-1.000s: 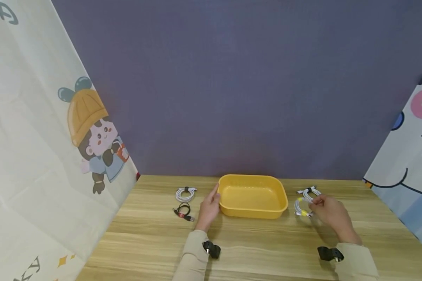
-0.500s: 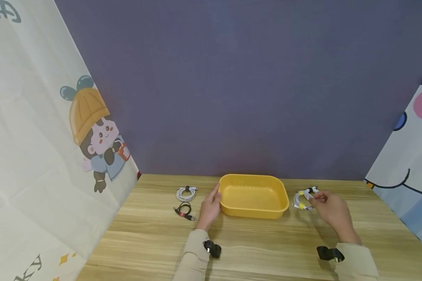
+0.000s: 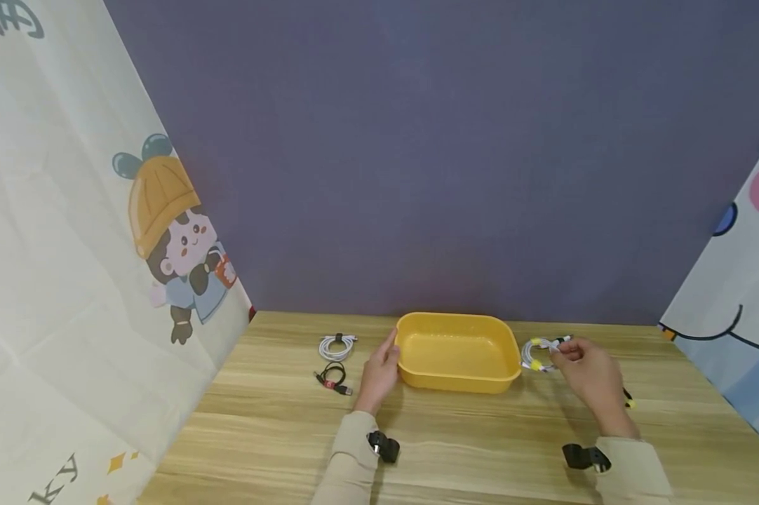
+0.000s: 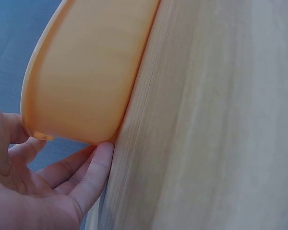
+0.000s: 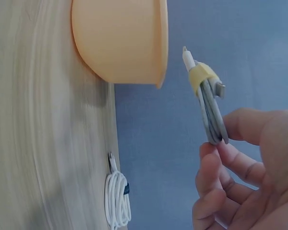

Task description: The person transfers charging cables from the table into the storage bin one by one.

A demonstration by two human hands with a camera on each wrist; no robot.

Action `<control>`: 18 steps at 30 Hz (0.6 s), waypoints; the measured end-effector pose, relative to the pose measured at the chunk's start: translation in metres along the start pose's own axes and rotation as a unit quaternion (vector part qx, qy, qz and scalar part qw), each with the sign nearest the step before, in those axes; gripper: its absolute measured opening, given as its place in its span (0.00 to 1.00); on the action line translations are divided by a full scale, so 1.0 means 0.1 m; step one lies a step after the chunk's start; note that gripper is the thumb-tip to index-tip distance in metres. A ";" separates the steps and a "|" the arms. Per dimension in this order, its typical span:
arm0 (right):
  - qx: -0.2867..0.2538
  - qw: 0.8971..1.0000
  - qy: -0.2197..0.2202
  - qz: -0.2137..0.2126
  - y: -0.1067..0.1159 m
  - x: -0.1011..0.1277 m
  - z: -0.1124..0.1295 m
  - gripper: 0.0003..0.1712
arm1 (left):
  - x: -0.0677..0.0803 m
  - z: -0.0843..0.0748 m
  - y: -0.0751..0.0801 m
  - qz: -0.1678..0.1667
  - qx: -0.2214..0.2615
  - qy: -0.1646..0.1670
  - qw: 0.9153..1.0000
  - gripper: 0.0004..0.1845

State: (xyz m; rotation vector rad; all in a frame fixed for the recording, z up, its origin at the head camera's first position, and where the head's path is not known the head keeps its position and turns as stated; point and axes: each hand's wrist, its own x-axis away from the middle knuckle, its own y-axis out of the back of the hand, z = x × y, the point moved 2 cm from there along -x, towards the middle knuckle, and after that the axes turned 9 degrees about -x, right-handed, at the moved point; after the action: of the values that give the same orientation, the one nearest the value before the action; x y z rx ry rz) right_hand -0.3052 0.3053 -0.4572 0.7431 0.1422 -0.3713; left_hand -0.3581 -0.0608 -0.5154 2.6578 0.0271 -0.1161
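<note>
A yellow tray (image 3: 457, 383) stands on the wooden table (image 3: 468, 435). My left hand (image 3: 379, 370) rests with straight fingers (image 4: 93, 167) against the tray's (image 4: 86, 72) left wall. My right hand (image 3: 584, 372) pinches a coiled white cable with yellow ties (image 3: 534, 355) and holds it in the air just right of the tray's rim. In the right wrist view the cable (image 5: 209, 105) hangs between the thumb and fingers (image 5: 221, 172), beside the tray (image 5: 120, 38).
A second white coil with a black tie (image 5: 117, 201) lies on the table behind my right hand. Left of the tray lie a white coil (image 3: 337, 346) and a black cable with a red tie (image 3: 332, 379). A small black and yellow piece (image 3: 628, 400) lies right of my right hand.
My right hand has lifted the yellow-tied cable off the table and carried it left towards the tray. The left hand has stayed against the tray.
</note>
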 end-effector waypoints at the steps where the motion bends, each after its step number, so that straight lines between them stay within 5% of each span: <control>1: -0.005 1.000 0.000 -0.002 -0.01 0.00 0.01 0.16 | 0.00 0.00 0.00 -0.001 -0.003 0.000 1.000 0.24; 18: -0.024 1.000 0.014 -0.007 -0.21 0.05 0.13 0.13 | -0.01 0.00 0.00 -0.005 0.005 0.006 1.000 0.24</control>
State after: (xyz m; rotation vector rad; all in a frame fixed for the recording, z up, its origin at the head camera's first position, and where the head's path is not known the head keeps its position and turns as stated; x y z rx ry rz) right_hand -0.3086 0.2807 -0.4621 0.7005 0.1828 -0.3697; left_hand -0.3589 -0.0608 -0.5156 2.6691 0.0427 -0.1039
